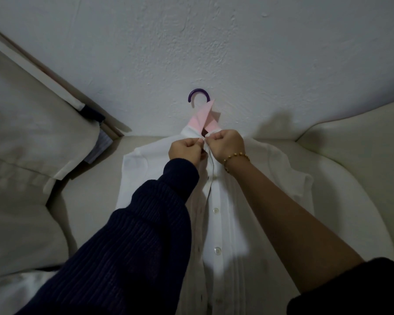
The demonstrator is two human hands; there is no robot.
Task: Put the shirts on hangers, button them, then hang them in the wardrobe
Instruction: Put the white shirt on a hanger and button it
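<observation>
A dark navy ribbed sleeve (127, 246) covers the left arm. The left hand (187, 151) and right hand (228, 144) each keep a narrow grip, pinching the placket edges below the pink collar (203, 119) of the white button-front shirt (223, 233). The shirt lies on a cream sofa cushion (350, 178), on a purple plastic hanger (198, 94).

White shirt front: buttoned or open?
Open: placket gapes, lower buttons unfastened; left hand and right hand pinch the edges at the collar.

Cream sofa (350, 155) against a textured white wall (214, 42), dim light
</observation>
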